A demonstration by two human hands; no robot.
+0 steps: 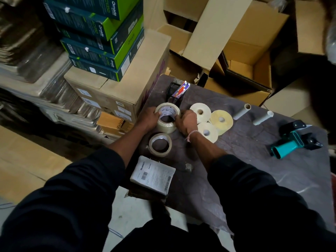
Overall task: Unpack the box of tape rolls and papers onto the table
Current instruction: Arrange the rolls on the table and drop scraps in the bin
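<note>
Cluttered stockroom, grey desk (pixel 254 160): tape stack at frame centre.
I see left hand (pixel 149 118) and right hand (pixel 185 121) gripping the tape stack (pixel 168 118); lower it level, then release.

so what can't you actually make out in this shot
- Head view: small print on the paper stack, too small to read.
- Left hand and right hand cover the sides of the large tape roll; fingers partly hidden.
- Pen holder contents, blurred.
- The box being unpacked cannot be identified.

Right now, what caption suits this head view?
Both hands, left and right, grip a tape roll stack on the table.
</note>
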